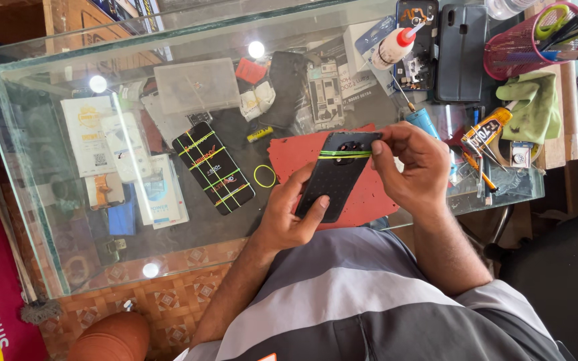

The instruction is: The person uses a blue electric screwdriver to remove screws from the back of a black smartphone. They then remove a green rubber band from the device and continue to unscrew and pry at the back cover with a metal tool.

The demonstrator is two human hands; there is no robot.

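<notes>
Phone [334, 179], one, black, back side up, held over the red mat [289, 155] at the near edge of the glass surface [48, 220]. Left hand [287, 217] grips its lower end, thumb lying across the back, fingers hidden beneath. Right hand [411, 164] pinches its upper end, fingertips closed on a yellow-green rubber band [344, 154] stretched across the phone just below the camera cluster.

Near the hands:
- 1 loose yellow rubber band [265, 176], lying flat on the surface just left of the mat.
- 1 second black phone [213, 168], face up, left of that band, crossed by several yellow bands; exact count not readable.
- 1 blue-handled screwdriver [417, 113], just behind the right hand, tip pointing away.

Farther out:
- 1 white bottle with red cap [393, 47], lying tilted at the far side.
- 1 dark phone case [460, 52], right of the bottle.
- 1 pink mesh cup [518, 50] at the far right corner, holding scissors and pens.
- 1 green cloth [535, 107] below the cup.
- 1 clear plastic box [197, 85], far centre-left.
- White cartons [89, 135] at left; count unclear.
</notes>
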